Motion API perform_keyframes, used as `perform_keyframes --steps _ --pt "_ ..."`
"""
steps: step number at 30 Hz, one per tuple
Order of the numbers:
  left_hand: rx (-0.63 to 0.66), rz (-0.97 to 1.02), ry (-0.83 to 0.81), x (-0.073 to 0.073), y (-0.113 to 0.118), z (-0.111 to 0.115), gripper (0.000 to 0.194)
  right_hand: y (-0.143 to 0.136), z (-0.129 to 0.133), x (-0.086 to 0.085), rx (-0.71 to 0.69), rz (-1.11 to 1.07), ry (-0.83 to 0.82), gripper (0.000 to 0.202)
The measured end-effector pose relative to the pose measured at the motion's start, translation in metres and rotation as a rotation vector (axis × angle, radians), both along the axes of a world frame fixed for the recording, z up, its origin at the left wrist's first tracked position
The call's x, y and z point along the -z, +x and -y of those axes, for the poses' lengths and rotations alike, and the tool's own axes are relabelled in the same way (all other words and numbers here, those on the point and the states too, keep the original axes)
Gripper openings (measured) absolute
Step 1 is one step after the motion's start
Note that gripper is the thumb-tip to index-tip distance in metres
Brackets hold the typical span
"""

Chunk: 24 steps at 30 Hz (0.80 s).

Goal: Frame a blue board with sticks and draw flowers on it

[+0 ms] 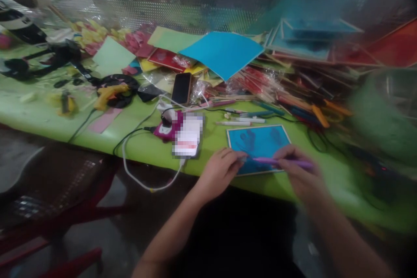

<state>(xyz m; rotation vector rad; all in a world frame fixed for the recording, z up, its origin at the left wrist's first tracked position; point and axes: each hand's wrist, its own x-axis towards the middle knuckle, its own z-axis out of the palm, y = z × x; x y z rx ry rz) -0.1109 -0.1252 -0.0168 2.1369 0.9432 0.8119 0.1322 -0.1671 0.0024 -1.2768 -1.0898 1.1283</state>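
A purple pen is gripped by my right hand, its tip pointing left over a blue card with a pale border. The card lies at the table's front edge and carries darker marks that are too blurred to read. My left hand is at the card's left side, fingers pinched together close to the pen's tip. Something small and pale shows at those fingertips, but I cannot make out what it is. Two white pens lie just behind the card.
Left of the card are a lit phone on a white cable and a magenta power socket. A dark phone, a yellow glue gun, blue paper and orange-handled scissors crowd the green table.
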Motion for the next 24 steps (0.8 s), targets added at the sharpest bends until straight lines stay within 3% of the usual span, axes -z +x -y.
perform_keyframes --steps 9,15,24 --pt "0.004 0.003 0.020 0.004 -0.001 0.001 0.019 0.005 -0.005 0.002 0.056 0.040 0.027 0.017" --pt "0.039 -0.094 0.065 0.008 -0.008 0.005 0.017 0.025 -0.023 0.008 0.046 0.272 0.010 0.017" --pt "0.060 -0.144 0.094 0.011 -0.011 0.003 0.019 0.017 -0.027 0.008 0.005 0.498 -0.031 0.006"
